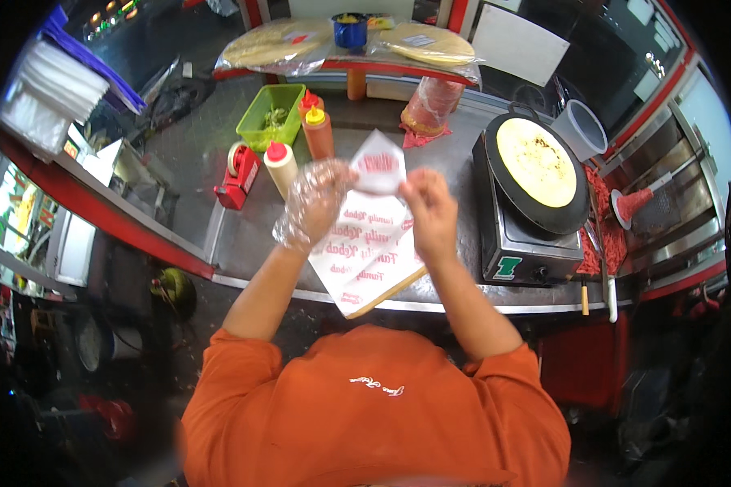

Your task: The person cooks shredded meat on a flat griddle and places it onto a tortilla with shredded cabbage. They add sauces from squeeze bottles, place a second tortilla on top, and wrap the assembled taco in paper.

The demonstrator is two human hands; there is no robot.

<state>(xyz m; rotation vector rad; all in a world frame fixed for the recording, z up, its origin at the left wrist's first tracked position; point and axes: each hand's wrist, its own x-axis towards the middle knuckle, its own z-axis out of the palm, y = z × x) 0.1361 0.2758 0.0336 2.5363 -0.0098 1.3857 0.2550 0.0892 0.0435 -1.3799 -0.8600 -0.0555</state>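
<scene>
Both the gloved left hand [317, 203] and bare right hand [426, 207] pinch the top of a thin wrapping paper [365, 243] above the counter [252, 235]; light, floppy, tear-prone, probably best held by its edges.

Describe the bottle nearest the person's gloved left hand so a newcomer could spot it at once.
Start at the steel counter and find the red tape dispenser near its left end. Just right of it, beside the gloved left hand, stands the squeeze bottle. It alone has a pale, whitish body with a red cap; the two behind it are orange-red.
</scene>
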